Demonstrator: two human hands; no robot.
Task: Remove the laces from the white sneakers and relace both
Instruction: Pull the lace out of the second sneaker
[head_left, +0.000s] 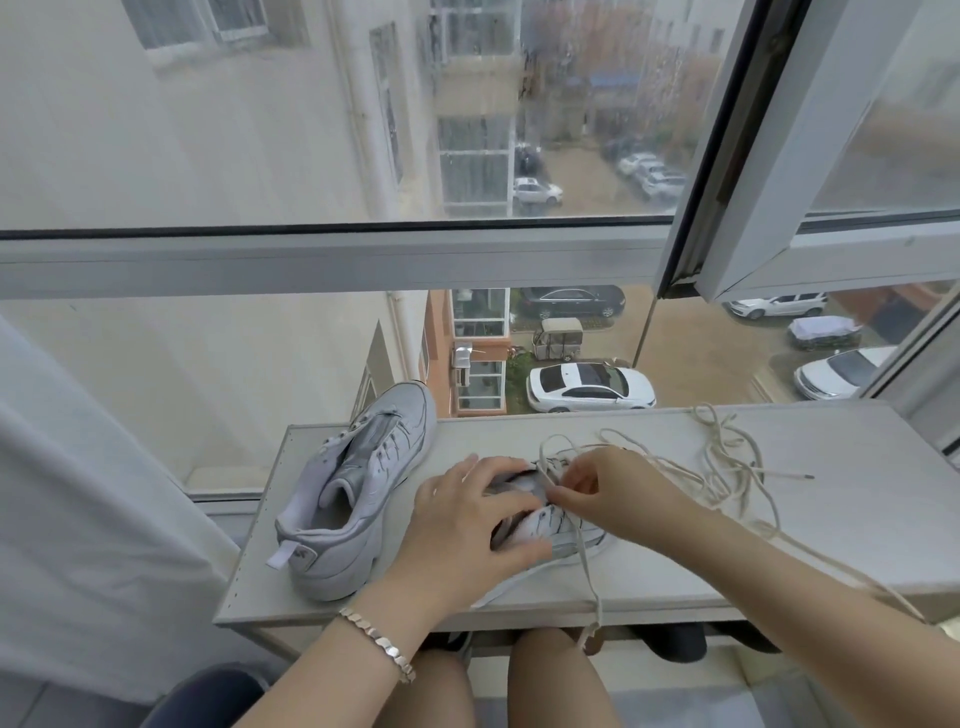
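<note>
Two white sneakers lie on a pale shelf board (675, 561) by the window. The left sneaker (358, 488) stands unlaced, toe pointing away. The right sneaker (540, 525) is mostly hidden under my hands. My left hand (467, 525) clamps over its heel and opening. At the eyelets my right hand (613, 493) pinches a cream lace (589, 571), one end of which hangs over the board's front edge. A second loose lace (727, 467) lies tangled on the board to the right.
The board's front edge runs just above my knees (545, 670). Large window glass (311, 130) rises right behind the board, with an open sash (779, 156) at the upper right. A white curtain (78, 493) hangs at the left.
</note>
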